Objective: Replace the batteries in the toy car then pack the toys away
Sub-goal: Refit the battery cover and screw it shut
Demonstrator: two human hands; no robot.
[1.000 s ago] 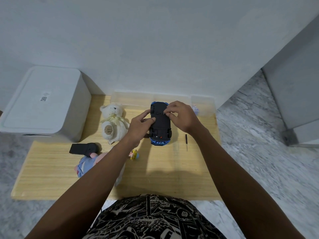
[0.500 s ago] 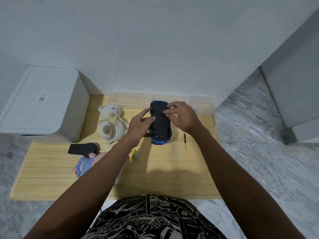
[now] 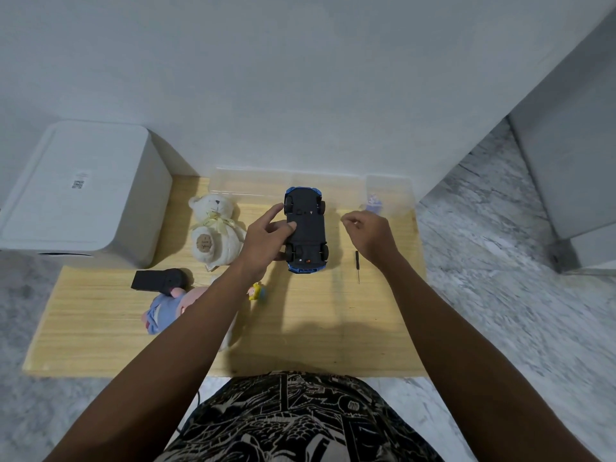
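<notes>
Left grip: the left hand clasps the toy car by its side, fingers curled onto the black underside, steadying it.
Right grip: the right hand is clear of the car, thumb and forefinger pressed together as if pinching something tiny — whether a screw is between them I cannot tell.
Change: half a second ago both hands were on the chassis, the right one working near the front wheels; now it has drawn off to the right, toward the small clear container at the table's back edge.
Car: upside down on the wooden table, wheels up, nose toward the wall, just in front of the long clear box.
Meaning: probably a fastener has come out of the battery cover and is being set aside — the cover itself looks closed, so the battery swap is at an early step.
Tool: the small screwdriver lies on the table below the right wrist, untouched.
Waiting: the white teddy bear, the black remote and the blue-and-pink plush are all unpacked.
</notes>
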